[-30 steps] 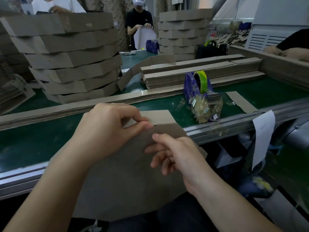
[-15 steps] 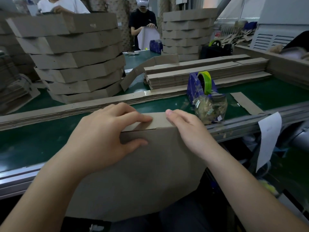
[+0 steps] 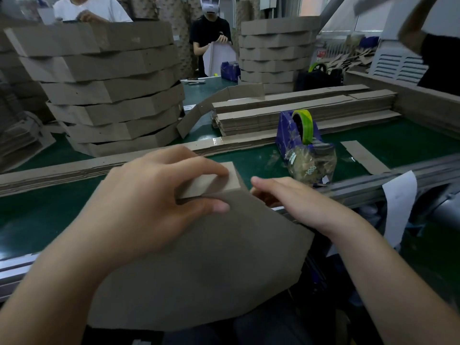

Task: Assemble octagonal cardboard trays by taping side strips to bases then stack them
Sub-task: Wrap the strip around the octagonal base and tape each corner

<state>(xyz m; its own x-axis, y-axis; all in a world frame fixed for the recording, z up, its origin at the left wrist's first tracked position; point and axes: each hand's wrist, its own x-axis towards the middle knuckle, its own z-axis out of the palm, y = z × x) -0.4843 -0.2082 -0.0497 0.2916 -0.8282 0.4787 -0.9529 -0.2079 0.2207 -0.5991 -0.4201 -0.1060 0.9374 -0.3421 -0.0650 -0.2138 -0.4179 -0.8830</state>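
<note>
- The cardboard base (image 3: 199,265) lies tilted in front of the person, its far edge over the green work surface (image 3: 37,215) and its near part hanging past the metal rail (image 3: 398,178) toward the lap.
- A side strip (image 3: 219,181) stands folded against the far edge of the base, its flat face turned upward.
- The left hand (image 3: 149,202) pinches this joint: the index finger presses on top of the strip, the thumb presses the base just below it, and the other fingers are curled loosely.
- The right hand (image 3: 298,202) lies flat and open at the right edge of the base, fingers extended toward the strip. It grasps nothing; whether the fingertips touch the strip cannot be determined.
- A blue tape dispenser (image 3: 298,130) carrying a yellow-green roll sits on the work surface, right of the hands and apart from them. A crumpled wad of used tape (image 3: 310,164) clings to its front.
- A tall stack of finished trays (image 3: 112,90) stands at far left.
- A second stack (image 3: 273,51) stands farther back.
- Flat bundles of unassembled strips (image 3: 298,110) lie behind the dispenser.
</note>
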